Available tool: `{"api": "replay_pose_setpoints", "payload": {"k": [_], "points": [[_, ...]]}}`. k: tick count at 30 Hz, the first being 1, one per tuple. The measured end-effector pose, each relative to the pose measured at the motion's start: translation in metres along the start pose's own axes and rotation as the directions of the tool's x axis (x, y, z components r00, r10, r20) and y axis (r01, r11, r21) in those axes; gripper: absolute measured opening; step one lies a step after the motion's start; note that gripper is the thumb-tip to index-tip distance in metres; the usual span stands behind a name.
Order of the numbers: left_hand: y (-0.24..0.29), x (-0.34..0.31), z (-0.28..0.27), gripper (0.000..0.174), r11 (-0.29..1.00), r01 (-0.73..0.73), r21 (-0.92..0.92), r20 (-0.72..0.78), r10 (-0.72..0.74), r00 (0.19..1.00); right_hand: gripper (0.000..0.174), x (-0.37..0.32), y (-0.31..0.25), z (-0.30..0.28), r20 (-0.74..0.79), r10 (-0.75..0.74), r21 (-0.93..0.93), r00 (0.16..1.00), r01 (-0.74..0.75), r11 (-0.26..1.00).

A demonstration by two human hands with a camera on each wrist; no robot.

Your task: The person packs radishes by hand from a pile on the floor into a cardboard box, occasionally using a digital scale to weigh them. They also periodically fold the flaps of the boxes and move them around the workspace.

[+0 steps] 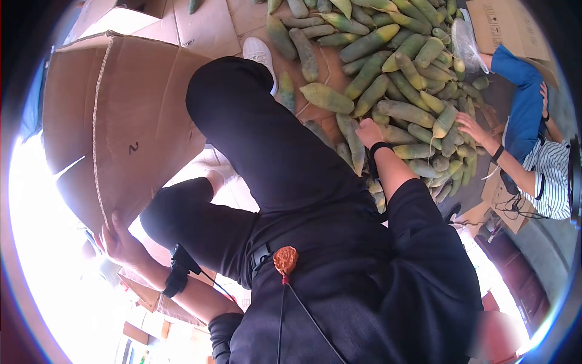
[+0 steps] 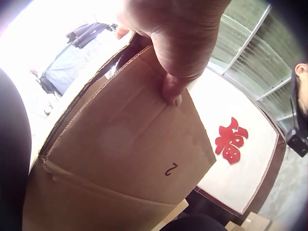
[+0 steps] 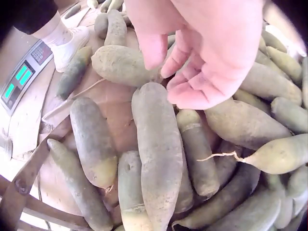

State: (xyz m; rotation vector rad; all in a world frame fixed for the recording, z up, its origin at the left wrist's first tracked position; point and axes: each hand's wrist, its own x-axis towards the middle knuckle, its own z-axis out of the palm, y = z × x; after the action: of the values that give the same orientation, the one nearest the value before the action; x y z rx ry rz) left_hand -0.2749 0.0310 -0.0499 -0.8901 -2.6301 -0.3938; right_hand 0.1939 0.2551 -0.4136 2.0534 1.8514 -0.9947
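My left hand (image 1: pixel 119 246) grips the upper edge of a large cardboard box (image 1: pixel 151 121) marked with a "2". In the left wrist view, the thumb lies against the outer face of the box flap (image 2: pixel 120 130), while the other fingers are hidden behind the edge. Over a big heap of green radishes (image 1: pixel 370 91) hovers my right hand (image 1: pixel 368 133), its fingers loosely curled with no radish held. Directly beneath its fingertips in the right wrist view lies a long pale green radish (image 3: pixel 156 144), with a shorter radish (image 3: pixel 197 149) beside it.
A scale (image 3: pixel 24 72) with lit green displays stands near my white shoe (image 1: pixel 259 57). At the heap's right, another person's hand (image 1: pixel 476 128) reaches to a radish. Behind that person are cardboard boxes (image 1: pixel 515 27), and a clear plastic bag (image 1: pixel 465 42) lies by the heap.
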Motion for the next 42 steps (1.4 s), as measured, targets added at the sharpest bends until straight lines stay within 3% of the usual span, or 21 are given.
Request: {"api": "replay_pose_setpoints", "payload": {"k": [3, 6, 7, 9, 10, 12, 13, 14, 17, 22, 26, 28, 29, 30, 34, 35, 36, 38, 39, 42], "points": [[-0.001, -0.002, 0.001, 0.036, 0.999, 0.023, 0.04, 0.004, -0.023, 1.0, 0.046, 0.0, -0.022, -0.009, 0.099, 0.06, -0.064, 0.993, -0.054, 0.996], [0.0, -0.003, 0.003, 0.029, 0.998, 0.053, 0.023, -0.061, -0.051, 0.997, 0.049, -0.002, -0.034, 0.002, 0.05, 0.022, -0.138, 0.999, -0.015, 0.99], [0.005, -0.004, 0.003, 0.028, 0.997, 0.079, 0.021, -0.049, -0.078, 0.996, 0.061, 0.004, -0.029, 0.013, 0.038, 0.018, -0.119, 0.999, -0.013, 0.993], [0.003, -0.004, -0.001, 0.027, 0.987, 0.159, 0.027, 0.025, -0.16, 0.987, 0.056, 0.01, -0.016, 0.03, 0.071, -0.032, -0.132, 0.997, 0.041, 0.99], [0.013, -0.003, -0.002, 0.02, 0.987, 0.15, -0.061, 0.01, -0.149, 0.989, 0.05, 0.015, -0.009, 0.039, 0.027, -0.038, -0.133, 0.999, 0.042, 0.99], [0.012, 0.0, -0.005, 0.016, 0.997, -0.069, 0.027, -0.004, 0.069, 0.998, 0.044, 0.009, -0.018, 0.03, 0.051, -0.062, -0.206, 0.997, 0.071, 0.976], [0.015, 0.0, -0.007, 0.014, 0.998, 0.02, -0.064, 0.02, -0.018, 1.0, 0.043, 0.008, -0.018, 0.032, 0.031, -0.093, -0.211, 0.995, 0.098, 0.973], [0.015, 0.003, -0.006, 0.011, 0.995, -0.086, -0.044, -0.023, 0.085, 0.996, 0.043, 0.004, -0.025, 0.028, 0.048, -0.096, -0.238, 0.994, 0.105, 0.966], [0.018, 0.008, -0.01, 0.012, 0.995, -0.093, -0.031, 0.01, 0.094, 0.996, 0.038, 0.01, -0.022, 0.033, 0.086, -0.112, -0.196, 0.99, 0.127, 0.972], [0.02, 0.01, -0.015, 0.015, 0.998, -0.048, -0.039, 0.025, 0.049, 0.998, 0.042, 0.007, -0.035, 0.034, 0.163, -0.031, -0.167, 0.986, 0.059, 0.984], [0.02, 0.014, -0.016, 0.017, 0.996, -0.088, -0.018, 0.018, 0.088, 0.996, 0.045, 0.007, -0.024, 0.043, 0.235, -0.071, -0.248, 0.969, 0.131, 0.96], [0.021, 0.015, -0.017, 0.017, 0.994, -0.108, -0.033, 0.015, 0.109, 0.994, 0.052, 0.007, -0.022, 0.046, 0.291, -0.124, -0.216, 0.949, 0.191, 0.957], [0.021, 0.015, -0.018, 0.017, 0.994, -0.101, -0.029, 0.013, 0.101, 0.995, 0.052, 0.021, 0.016, 0.072, 0.175, -0.399, -0.074, 0.9, 0.416, 0.906], [0.02, 0.015, -0.017, 0.017, 0.994, -0.109, -0.02, 0.013, 0.109, 0.994, 0.052, 0.034, 0.02, 0.091, 0.179, -0.401, -0.076, 0.899, 0.419, 0.905], [0.018, 0.012, -0.014, 0.017, 0.993, -0.117, -0.019, 0.023, 0.118, 0.993, 0.038, 0.065, 0.037, 0.131, 0.453, -0.214, -0.032, 0.866, 0.255, 0.966], [0.017, 0.012, -0.012, 0.016, 0.992, -0.122, -0.03, 0.015, 0.123, 0.992, 0.036, 0.067, 0.044, 0.13, 0.514, -0.154, -0.031, 0.844, 0.198, 0.98], [0.016, 0.01, -0.01, 0.017, 0.995, -0.078, -0.069, 0.024, 0.08, 0.997, 0.036, 0.066, 0.034, 0.092, 0.51, -0.13, -0.037, 0.851, 0.172, 0.984], [0.016, 0.01, -0.008, 0.018, 0.994, -0.093, -0.06, -0.012, 0.093, 0.996, 0.035, 0.001, -0.06, 0.053, 0.476, -0.215, -0.435, 0.853, 0.44, 0.785], [0.017, 0.011, -0.008, 0.02, 0.993, -0.113, -0.041, -0.008, 0.113, 0.994, 0.036, 0.008, -0.05, 0.062, 0.47, -0.277, -0.46, 0.838, 0.5, 0.734], [0.018, 0.011, -0.008, 0.021, 0.996, -0.084, -0.032, 0.016, 0.085, 0.996, 0.035, -0.006, -0.088, 0.047, 0.453, -0.16, -0.505, 0.877, 0.4, 0.765]]}}
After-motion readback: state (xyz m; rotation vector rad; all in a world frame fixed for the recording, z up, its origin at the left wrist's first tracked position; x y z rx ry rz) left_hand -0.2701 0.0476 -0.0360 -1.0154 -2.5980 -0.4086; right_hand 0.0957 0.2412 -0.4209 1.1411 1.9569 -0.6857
